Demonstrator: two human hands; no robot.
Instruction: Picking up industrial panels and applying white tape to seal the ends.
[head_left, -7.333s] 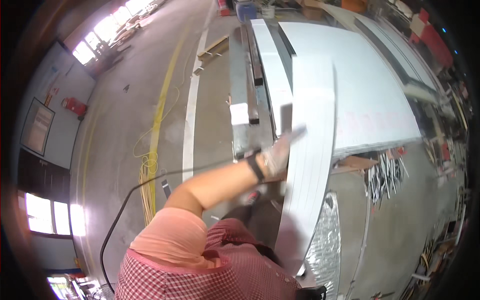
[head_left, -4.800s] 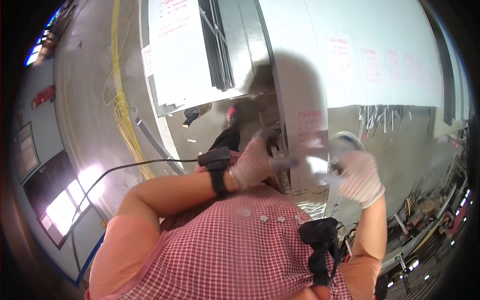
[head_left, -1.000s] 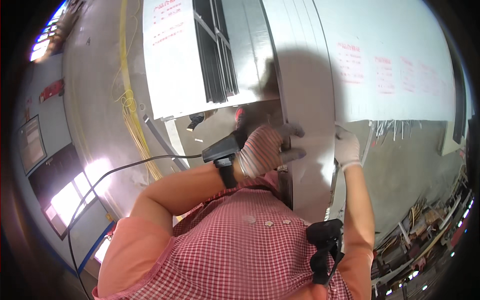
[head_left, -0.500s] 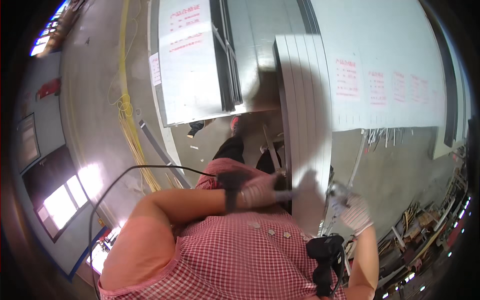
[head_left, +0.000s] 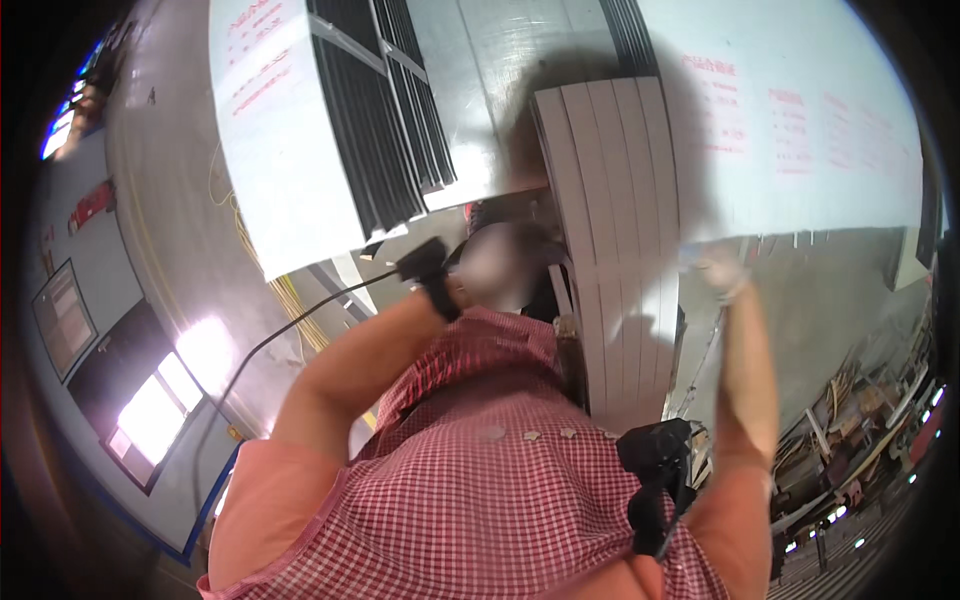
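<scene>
A long stack of pale grey flat strips (head_left: 610, 190) lies lengthwise in front of me, side by side in several rows. A faint light band crosses it between my hands. At the stack's left side is my left hand (head_left: 500, 268), gloved in white and smeared by motion, so its fingers are not readable. My right hand (head_left: 722, 270), also in a pale glove, is beside the stack's right edge. Something small and bluish shows at its fingertips, too blurred to name. A dark band with a cable sits on my left wrist.
White printed sheets cover the panel stacks on the left (head_left: 290, 130) and right (head_left: 800, 130). Dark ribbed strips (head_left: 365, 120) lie beside the left sheet. Yellow cord runs along the floor at left. Scrap lengths (head_left: 850, 430) are heaped at lower right.
Both hands have moved away from my body, further along the stack, and my arms have stretched out. The view has shifted, with the left sheet now nearer the left.
</scene>
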